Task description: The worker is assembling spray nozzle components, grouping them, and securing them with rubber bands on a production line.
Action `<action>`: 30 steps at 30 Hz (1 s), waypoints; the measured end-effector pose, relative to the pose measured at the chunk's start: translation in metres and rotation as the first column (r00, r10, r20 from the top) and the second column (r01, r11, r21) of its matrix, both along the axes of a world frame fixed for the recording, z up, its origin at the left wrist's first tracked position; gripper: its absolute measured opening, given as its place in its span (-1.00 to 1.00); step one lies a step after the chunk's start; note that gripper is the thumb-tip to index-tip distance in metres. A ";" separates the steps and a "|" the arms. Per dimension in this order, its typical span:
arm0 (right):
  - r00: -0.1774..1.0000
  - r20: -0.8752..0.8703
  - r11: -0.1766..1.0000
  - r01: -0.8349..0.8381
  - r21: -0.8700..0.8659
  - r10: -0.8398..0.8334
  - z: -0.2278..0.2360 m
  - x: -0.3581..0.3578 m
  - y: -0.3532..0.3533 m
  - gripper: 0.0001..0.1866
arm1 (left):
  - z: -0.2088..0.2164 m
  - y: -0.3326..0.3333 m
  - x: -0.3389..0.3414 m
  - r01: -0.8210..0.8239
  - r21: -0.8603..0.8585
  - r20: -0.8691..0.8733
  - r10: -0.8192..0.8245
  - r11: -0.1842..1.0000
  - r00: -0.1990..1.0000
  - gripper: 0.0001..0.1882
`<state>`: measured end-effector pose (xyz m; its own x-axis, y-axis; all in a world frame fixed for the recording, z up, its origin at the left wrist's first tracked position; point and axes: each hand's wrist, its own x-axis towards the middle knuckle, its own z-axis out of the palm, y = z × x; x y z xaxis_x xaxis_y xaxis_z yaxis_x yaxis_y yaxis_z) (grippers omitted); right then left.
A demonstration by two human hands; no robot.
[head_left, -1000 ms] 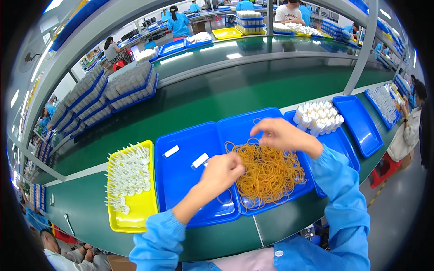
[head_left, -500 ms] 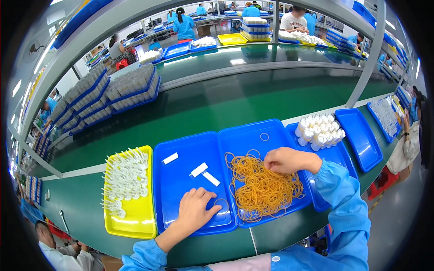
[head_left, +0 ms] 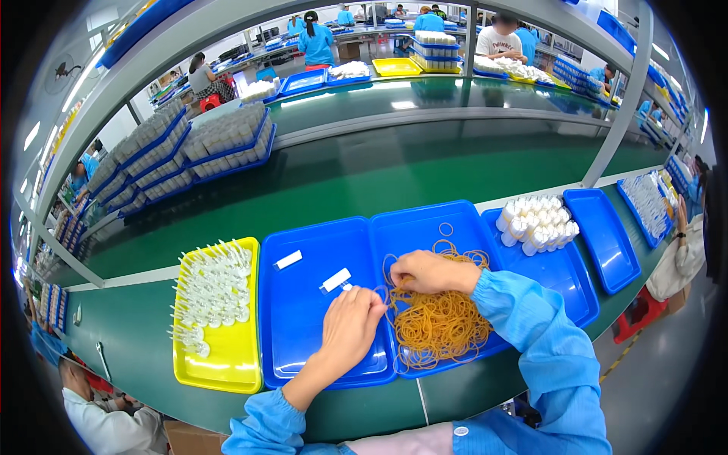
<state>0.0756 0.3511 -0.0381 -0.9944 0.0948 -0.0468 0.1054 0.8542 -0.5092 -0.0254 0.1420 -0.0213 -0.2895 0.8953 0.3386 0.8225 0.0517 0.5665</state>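
Note:
Over the right edge of a blue tray [head_left: 303, 345], my left hand [head_left: 353, 324] is closed, with a thin ring like a rubber band [head_left: 382, 294] at its fingertips. My right hand [head_left: 425, 272] pinches its fingers together above the left side of a heap of tan rubber bands [head_left: 444, 326]; what sits between them is hidden. The heap lies in a second blue tray [head_left: 390, 220]. One white piece [head_left: 288, 260] lies at the upper left of the first tray. Another white piece with a clear end [head_left: 335, 280] rests beyond my left hand, which partly covers a third.
A yellow tray [head_left: 216, 371] of clear stemmed parts [head_left: 216, 296] stands at the left. To the right, a blue tray [head_left: 557, 299] holds white-capped containers [head_left: 535, 221], beside another blue tray [head_left: 603, 239]. A green belt [head_left: 364, 171] runs behind; stacked trays [head_left: 182, 159] stand on it.
My left hand has moved right and up, its fingers closing on the ring that lay in the tray. My right hand has shifted left across the rubber bands toward it.

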 end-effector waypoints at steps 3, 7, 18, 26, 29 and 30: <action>0.996 -0.087 0.994 -0.020 -0.107 0.011 0.015 0.021 -0.012 -0.85 | -0.004 0.019 0.003 0.019 0.062 0.093 -0.025 0.998 0.995 -0.85; 0.983 -0.177 0.962 -0.003 -0.274 -0.047 0.034 0.056 -0.035 -0.88 | -0.021 0.039 0.007 -0.012 0.188 0.184 -0.023 0.982 0.983 -0.84; 0.988 -0.150 0.936 -0.019 -0.351 -0.037 0.079 0.068 -0.039 -0.80 | -0.026 0.016 0.021 0.211 -0.111 0.126 -0.197 0.971 0.972 -0.79; 0.907 -0.284 0.812 0.409 0.416 -0.311 -0.023 0.043 0.062 -0.67 | -0.018 -0.009 0.028 0.054 0.126 -0.007 -0.053 0.991 0.999 -0.72; 0.957 -0.038 0.954 0.291 0.078 -0.289 -0.019 0.046 0.064 -0.80 | -0.030 -0.044 0.003 -0.025 -0.005 -0.037 0.025 1.000 0.999 -0.81; 0.957 -0.061 0.956 0.287 0.057 -0.284 -0.018 0.045 0.060 -0.89 | -0.030 -0.054 -0.002 -0.085 -0.007 -0.136 0.083 0.996 0.987 -0.80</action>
